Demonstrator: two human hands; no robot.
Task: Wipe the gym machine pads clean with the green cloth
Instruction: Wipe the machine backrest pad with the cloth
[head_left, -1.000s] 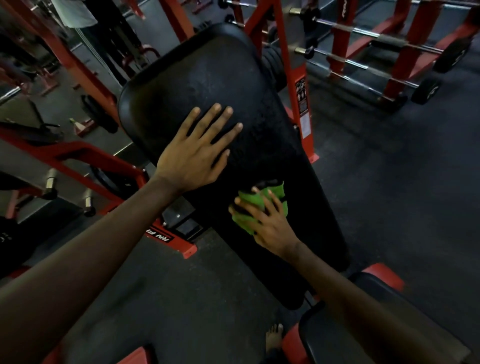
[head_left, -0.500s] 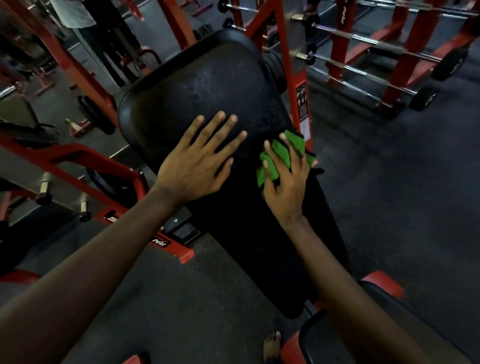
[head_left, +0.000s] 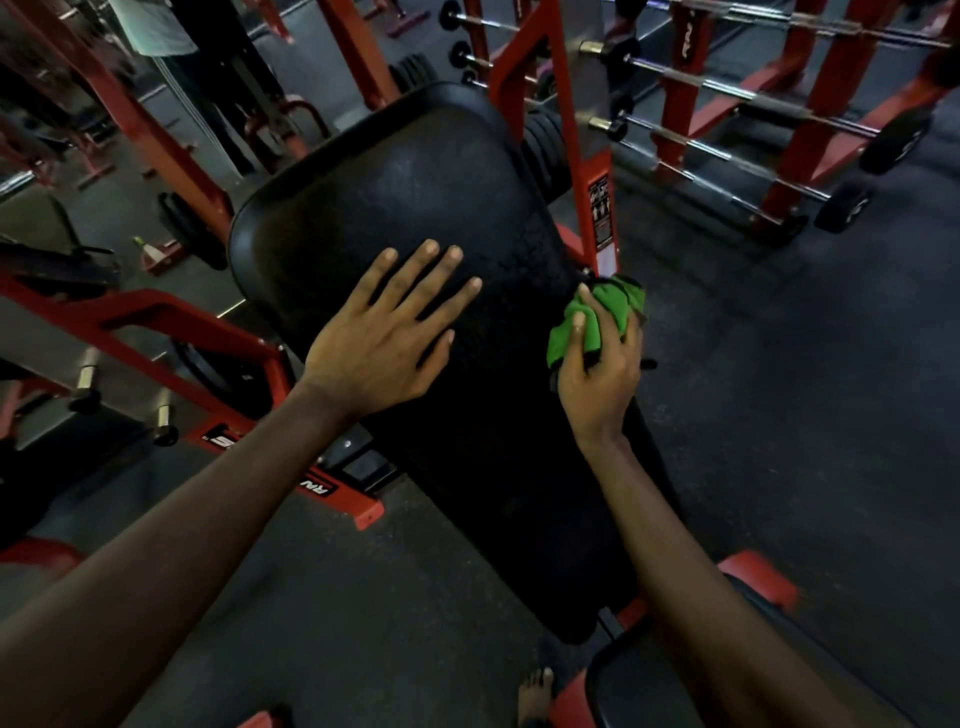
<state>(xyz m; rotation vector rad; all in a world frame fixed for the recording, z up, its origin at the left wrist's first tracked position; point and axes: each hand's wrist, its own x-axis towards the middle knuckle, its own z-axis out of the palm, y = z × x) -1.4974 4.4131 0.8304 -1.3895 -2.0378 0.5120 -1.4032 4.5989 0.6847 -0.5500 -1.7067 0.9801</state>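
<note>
Head view, read left to right. My left hand (head_left: 384, 343) lies flat on the back pad (head_left: 415, 197), fingers straight and spread, palm pressed to its middle; it holds nothing. The back pad is a long black cushion whose long axis runs from the wide end far from me to the narrow end nearest me. At its right edge, about mid-length, my right hand (head_left: 602, 374) is curled round the bunched green cloth (head_left: 597, 322), thumb across the top. The pad face therefore lies to the left of the cloth, and the right hand is the nearer one to it. Judgement: the next stroke should follow the long axis, and the left hand covers a patch yet to be wiped. Seat pad (head_left: 634, 691), lower right: cloth not on it.
</note>
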